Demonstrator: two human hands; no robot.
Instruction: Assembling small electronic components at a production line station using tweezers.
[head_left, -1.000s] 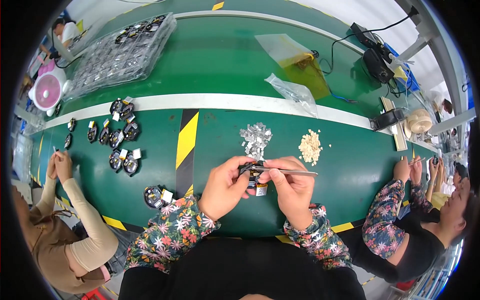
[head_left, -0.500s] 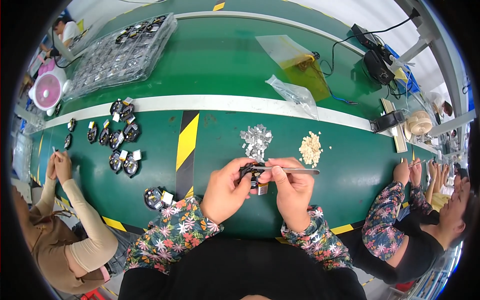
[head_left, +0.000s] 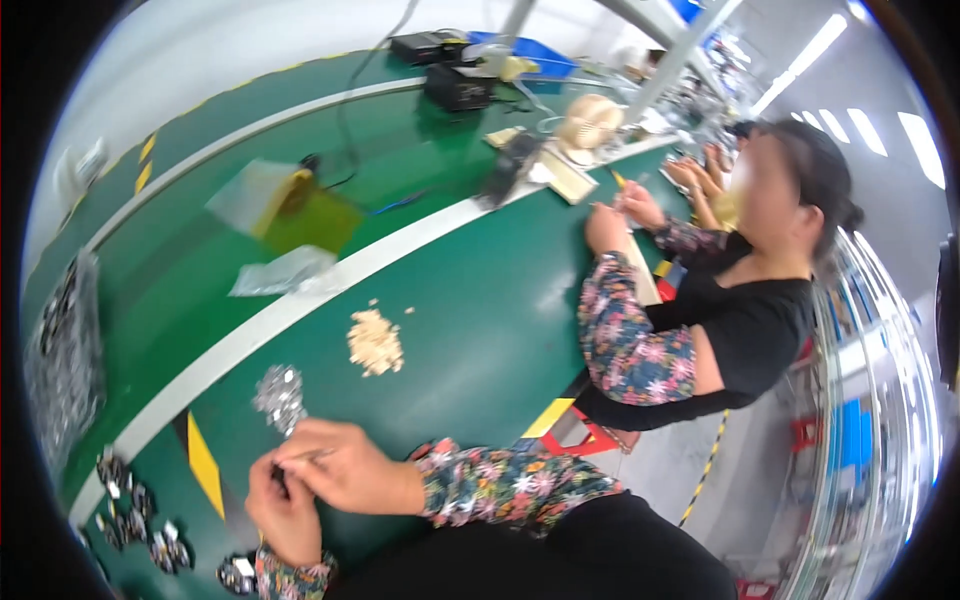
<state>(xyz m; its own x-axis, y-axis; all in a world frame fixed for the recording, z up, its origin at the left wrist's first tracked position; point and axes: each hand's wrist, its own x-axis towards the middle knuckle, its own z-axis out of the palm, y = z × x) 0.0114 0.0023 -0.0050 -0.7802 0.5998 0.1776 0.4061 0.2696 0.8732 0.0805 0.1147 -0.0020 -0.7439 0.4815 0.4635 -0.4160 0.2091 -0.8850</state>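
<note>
My left hand (head_left: 283, 515) is closed round a small black round part (head_left: 279, 482), mostly hidden by the fingers. My right hand (head_left: 350, 468) meets it from the right, its fingers pinched on metal tweezers (head_left: 318, 454), of which only a short blurred length shows. Just beyond the hands lies a pile of small silvery pieces (head_left: 280, 393). Farther off and to the right is a heap of cream-coloured chips (head_left: 375, 343). Several black round assemblies (head_left: 170, 548) with white tabs sit at the lower left, and another assembly (head_left: 237, 574) is beside my left wrist.
A white strip (head_left: 230, 340) crosses the green table. Past it lie a clear plastic bag (head_left: 285, 272) and a yellow film sheet (head_left: 310, 220). A small fan (head_left: 588, 125) and black boxes (head_left: 457, 88) stand farther back. A co-worker (head_left: 740, 300) sits at the right.
My view has swung to the right, so the table and my hands appear farther left and the co-worker at the right shows larger. Both hands stay together at the black part.
</note>
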